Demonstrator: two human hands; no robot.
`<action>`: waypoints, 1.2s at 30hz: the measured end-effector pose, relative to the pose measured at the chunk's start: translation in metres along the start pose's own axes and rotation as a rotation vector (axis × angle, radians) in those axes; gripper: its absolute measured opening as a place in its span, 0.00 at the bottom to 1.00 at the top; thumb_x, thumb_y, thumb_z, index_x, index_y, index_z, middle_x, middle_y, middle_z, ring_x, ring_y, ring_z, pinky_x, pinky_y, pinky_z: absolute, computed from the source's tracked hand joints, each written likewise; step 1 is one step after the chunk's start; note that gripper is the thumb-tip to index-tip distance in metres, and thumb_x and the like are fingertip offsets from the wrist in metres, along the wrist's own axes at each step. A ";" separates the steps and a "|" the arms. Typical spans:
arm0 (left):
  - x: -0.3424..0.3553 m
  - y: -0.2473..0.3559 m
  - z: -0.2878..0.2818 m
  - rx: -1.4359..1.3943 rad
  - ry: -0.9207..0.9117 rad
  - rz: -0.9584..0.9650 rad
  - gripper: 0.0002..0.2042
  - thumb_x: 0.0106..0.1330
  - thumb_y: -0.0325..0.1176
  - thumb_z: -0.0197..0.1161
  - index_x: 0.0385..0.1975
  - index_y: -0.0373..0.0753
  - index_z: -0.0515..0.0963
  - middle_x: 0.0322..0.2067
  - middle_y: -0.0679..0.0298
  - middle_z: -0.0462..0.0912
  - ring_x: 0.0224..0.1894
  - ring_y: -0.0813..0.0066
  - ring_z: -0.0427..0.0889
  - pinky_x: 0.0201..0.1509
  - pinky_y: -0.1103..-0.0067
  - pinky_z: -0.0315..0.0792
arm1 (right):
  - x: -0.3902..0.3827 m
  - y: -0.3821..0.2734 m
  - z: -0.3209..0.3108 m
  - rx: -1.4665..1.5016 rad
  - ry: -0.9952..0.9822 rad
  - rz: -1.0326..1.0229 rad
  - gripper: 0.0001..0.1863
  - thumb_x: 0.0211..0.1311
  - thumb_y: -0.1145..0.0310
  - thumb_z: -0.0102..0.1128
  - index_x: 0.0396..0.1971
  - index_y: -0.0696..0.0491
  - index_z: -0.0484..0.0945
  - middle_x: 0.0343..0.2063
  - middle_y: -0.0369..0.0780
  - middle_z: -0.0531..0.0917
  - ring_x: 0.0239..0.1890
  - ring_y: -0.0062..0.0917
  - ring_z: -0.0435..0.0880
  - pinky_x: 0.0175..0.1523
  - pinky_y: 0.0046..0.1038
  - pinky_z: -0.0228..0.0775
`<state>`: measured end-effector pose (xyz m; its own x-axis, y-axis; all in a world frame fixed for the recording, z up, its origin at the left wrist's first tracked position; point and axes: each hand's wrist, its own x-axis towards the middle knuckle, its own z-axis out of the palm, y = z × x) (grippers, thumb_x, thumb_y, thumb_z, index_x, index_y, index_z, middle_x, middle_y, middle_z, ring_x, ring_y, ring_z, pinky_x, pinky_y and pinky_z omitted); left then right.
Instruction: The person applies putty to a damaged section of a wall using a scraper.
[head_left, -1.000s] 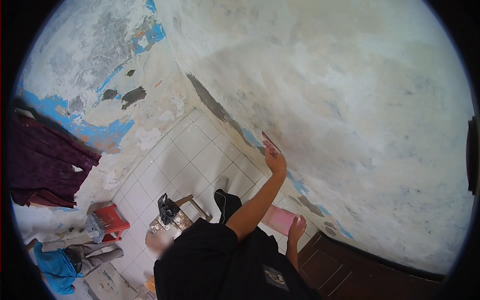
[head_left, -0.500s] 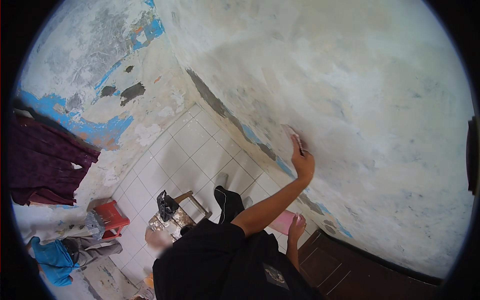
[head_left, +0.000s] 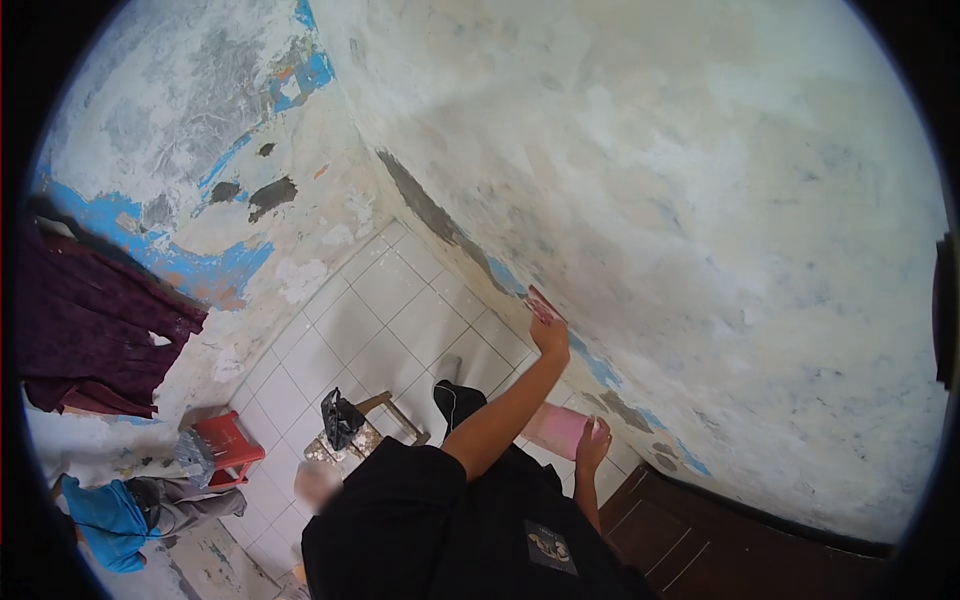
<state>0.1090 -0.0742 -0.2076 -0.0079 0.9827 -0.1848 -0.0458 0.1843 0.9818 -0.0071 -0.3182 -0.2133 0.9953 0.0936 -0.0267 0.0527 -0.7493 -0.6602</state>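
Observation:
Low against the patchy plastered wall (head_left: 760, 230), my left hand (head_left: 550, 337) grips a red scraper (head_left: 545, 308) smeared with pale material. My right hand (head_left: 590, 448) is closed on the end of a flat pink board (head_left: 555, 428), below and right of the scraper. Beneath my left arm are a dark-clad leg (head_left: 450, 400) and white floor tiles (head_left: 380, 300).
A paint-spattered stool (head_left: 355, 440) carries a black plastic bag (head_left: 340, 420). At left are a red plastic stool (head_left: 220, 445), a purple curtain (head_left: 100, 320), and a person in blue (head_left: 105, 520). A brown door-like panel (head_left: 700, 540) lies at lower right.
My left hand and scraper moved right along the wall by half a second ago, then back left. They now sit slightly lower than one second ago. The pink board barely moved.

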 end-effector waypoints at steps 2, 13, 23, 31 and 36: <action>0.031 0.003 0.011 -0.446 -0.062 -0.455 0.24 0.63 0.18 0.50 0.62 0.26 0.67 0.57 0.50 0.76 0.57 0.69 0.77 0.59 0.82 0.68 | -0.006 -0.001 -0.002 -0.011 -0.005 -0.001 0.26 0.66 0.51 0.58 0.49 0.60 0.76 0.47 0.51 0.81 0.51 0.46 0.76 0.58 0.42 0.67; -0.069 0.145 0.028 -0.102 -0.214 0.060 0.26 0.59 0.17 0.49 0.62 0.27 0.67 0.51 0.40 0.78 0.56 0.51 0.78 0.59 0.73 0.70 | -0.009 0.010 -0.010 -0.001 0.022 0.086 0.28 0.67 0.48 0.56 0.49 0.61 0.76 0.46 0.53 0.81 0.51 0.48 0.76 0.58 0.43 0.66; -0.050 0.063 0.015 -0.068 -0.098 0.039 0.27 0.55 0.14 0.49 0.59 0.27 0.69 0.45 0.46 0.80 0.48 0.58 0.81 0.55 0.75 0.71 | 0.000 0.008 -0.009 0.008 0.054 0.046 0.26 0.67 0.49 0.55 0.49 0.59 0.77 0.47 0.52 0.81 0.52 0.46 0.76 0.59 0.42 0.66; -0.093 0.097 0.076 -0.100 -0.022 0.116 0.33 0.56 0.15 0.47 0.67 0.29 0.61 0.54 0.43 0.77 0.51 0.58 0.79 0.57 0.75 0.71 | -0.019 0.025 -0.017 0.016 0.089 0.093 0.26 0.67 0.49 0.55 0.49 0.59 0.76 0.47 0.53 0.80 0.51 0.47 0.76 0.58 0.43 0.67; -0.129 0.132 0.007 -0.174 -0.375 0.046 0.28 0.60 0.16 0.49 0.65 0.30 0.65 0.48 0.47 0.80 0.42 0.66 0.80 0.52 0.77 0.71 | -0.008 0.012 -0.018 0.058 0.083 0.122 0.26 0.66 0.50 0.57 0.49 0.60 0.76 0.47 0.53 0.80 0.51 0.47 0.76 0.58 0.43 0.67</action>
<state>0.1111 -0.1762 -0.0535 0.3493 0.9335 -0.0806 -0.2228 0.1663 0.9606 -0.0130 -0.3403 -0.2076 0.9974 -0.0524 -0.0487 -0.0715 -0.7126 -0.6979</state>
